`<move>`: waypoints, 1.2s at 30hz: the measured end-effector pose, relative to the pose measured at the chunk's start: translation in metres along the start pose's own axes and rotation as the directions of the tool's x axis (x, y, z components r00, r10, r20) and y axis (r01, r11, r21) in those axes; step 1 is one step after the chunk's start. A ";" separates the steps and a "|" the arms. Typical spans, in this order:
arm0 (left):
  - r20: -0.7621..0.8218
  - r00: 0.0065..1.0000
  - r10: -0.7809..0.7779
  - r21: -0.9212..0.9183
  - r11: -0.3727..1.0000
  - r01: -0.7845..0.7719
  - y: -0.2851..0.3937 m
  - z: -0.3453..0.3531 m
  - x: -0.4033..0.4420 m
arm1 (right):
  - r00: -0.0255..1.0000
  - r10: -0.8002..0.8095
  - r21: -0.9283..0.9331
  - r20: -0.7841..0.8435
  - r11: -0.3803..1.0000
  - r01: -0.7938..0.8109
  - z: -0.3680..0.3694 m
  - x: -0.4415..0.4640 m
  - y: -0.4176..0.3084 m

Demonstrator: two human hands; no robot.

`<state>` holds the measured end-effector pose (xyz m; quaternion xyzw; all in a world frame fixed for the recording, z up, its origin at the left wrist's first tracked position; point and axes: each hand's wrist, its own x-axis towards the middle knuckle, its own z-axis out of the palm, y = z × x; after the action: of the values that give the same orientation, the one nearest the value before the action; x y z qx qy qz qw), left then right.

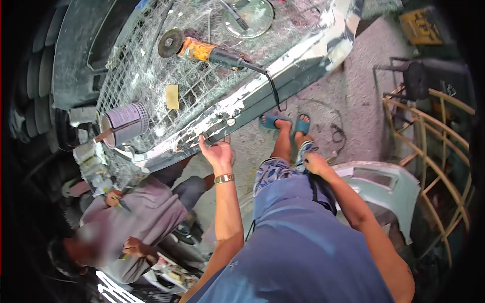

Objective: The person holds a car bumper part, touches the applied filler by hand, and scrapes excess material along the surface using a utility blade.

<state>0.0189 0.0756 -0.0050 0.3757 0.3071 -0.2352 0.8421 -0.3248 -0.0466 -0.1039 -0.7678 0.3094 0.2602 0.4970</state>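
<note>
My left hand (218, 154), with a watch (224, 179) at the wrist, is palm up against the lower edge of a long dark panel (252, 112) with patchy white filler. Its thumb and fingers are apart; some fingertips are hidden at the edge. My right hand (316, 164) is closed in front of my patterned shorts (275, 171); what it holds, if anything, is hidden. An orange and black angle grinder (202, 51) lies on the bench top beyond the panel, its black cord (273, 86) hanging over the front.
On the fibre-covered bench are a can (126, 125), a yellowish sandpaper piece (172, 96) and a round lid (247, 17). Another person (136, 212) sits low at left. A pale bumper (379, 182) and wooden frame (429, 146) stand at right. A cable (337, 132) lies on the floor.
</note>
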 end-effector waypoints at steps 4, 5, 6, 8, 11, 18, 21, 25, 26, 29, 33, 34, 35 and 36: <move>-0.079 0.988 -0.133 0.202 0.968 0.147 -0.019 -0.041 -0.029 | 0.989 0.133 0.087 -0.062 0.988 -0.127 0.018 -0.015 0.018; -0.126 0.976 -0.178 0.284 0.936 0.207 -0.025 -0.060 -0.033 | 0.990 0.083 0.025 -0.110 0.996 -0.081 0.025 -0.019 0.021; -0.177 0.959 -0.220 0.356 0.895 0.270 -0.033 -0.081 -0.032 | 0.987 0.033 -0.042 -0.160 0.998 -0.040 0.031 -0.019 0.027; -0.208 0.932 -0.297 0.523 0.771 0.363 -0.043 -0.139 -0.022 | 0.994 0.053 0.011 -0.092 0.999 -0.052 0.052 -0.019 0.038; -0.327 0.913 -0.245 0.810 0.425 0.404 -0.061 -0.188 -0.017 | 0.986 0.135 -0.019 -0.093 0.990 -0.137 0.070 -0.016 0.048; -0.179 0.874 -0.452 0.977 0.023 0.212 -0.166 -0.153 -0.025 | 0.975 0.179 0.008 -0.129 0.984 -0.179 0.113 -0.012 0.069; -0.106 0.809 -0.579 0.990 0.015 0.141 -0.208 -0.131 -0.032 | 0.973 0.193 0.011 -0.126 0.981 -0.193 0.120 -0.011 0.068; -0.021 0.788 -0.615 0.998 0.035 0.054 -0.230 -0.109 -0.050 | 0.972 0.207 0.036 -0.112 0.978 -0.204 0.121 -0.011 0.072; -0.010 0.788 -0.615 0.998 0.049 0.051 -0.225 -0.108 -0.054 | 0.973 0.209 0.058 -0.101 0.977 -0.204 0.119 -0.012 0.073; 0.055 0.837 -0.545 0.995 0.102 0.001 -0.194 -0.102 -0.060 | 0.967 0.194 0.137 -0.167 0.976 -0.172 0.120 -0.006 0.083; 0.166 0.959 -0.230 0.848 0.530 -0.020 -0.122 -0.087 -0.062 | 0.963 0.227 0.675 -0.147 0.735 -0.070 0.071 0.007 0.039; 0.192 0.966 -0.171 0.704 0.710 -0.014 -0.103 -0.091 -0.052 | 0.962 0.156 0.686 -0.222 0.726 0.041 0.038 0.003 0.004; 0.164 0.976 -0.144 0.631 0.776 0.008 -0.083 -0.066 -0.057 | 0.951 0.085 0.687 -0.296 0.711 0.150 0.006 -0.001 -0.032; 0.143 0.981 -0.128 0.557 0.830 0.027 -0.067 -0.059 -0.051 | 0.927 0.031 0.614 -0.375 0.757 0.223 -0.025 -0.006 -0.067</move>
<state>-0.0788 0.0892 -0.0333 0.5681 0.1661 -0.3799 0.7109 -0.2770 -0.0474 -0.0502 -0.5985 0.4252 -0.0350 0.6781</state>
